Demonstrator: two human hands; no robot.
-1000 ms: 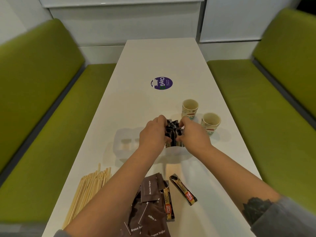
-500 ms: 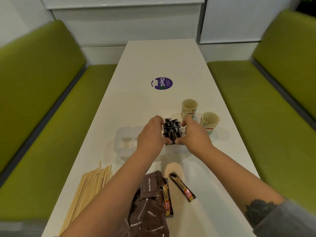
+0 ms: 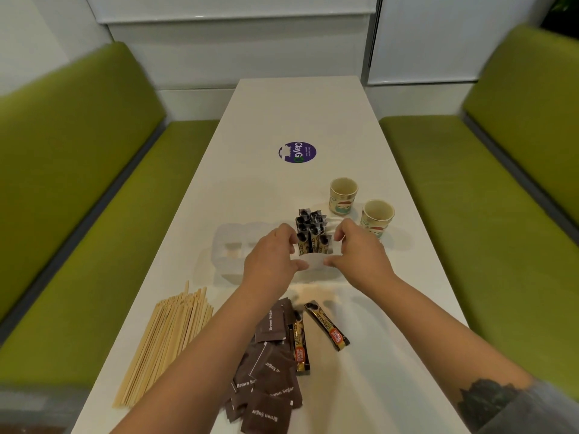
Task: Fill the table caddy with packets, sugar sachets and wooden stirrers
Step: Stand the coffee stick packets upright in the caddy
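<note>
Glossy white table [image 3: 369,386], pale wooden stirrers [image 3: 166,339], paper cups [image 3: 343,195], matt translucent plastic caddy [image 3: 232,245]

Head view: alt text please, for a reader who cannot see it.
Both hands, left hand and right hand, flank a white caddy whose right compartment holds upright coffee sticks. Wooden stirrers, brown sugar sachets and two loose sticks lie nearer on the white table.

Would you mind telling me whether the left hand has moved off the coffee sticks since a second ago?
Yes. The left hand has slid down the coffee sticks towards the white caddy, exposing their tops.

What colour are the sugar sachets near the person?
Dark brown with white "Brown Sugar" lettering, the sugar sachets show best in the head view.
</note>
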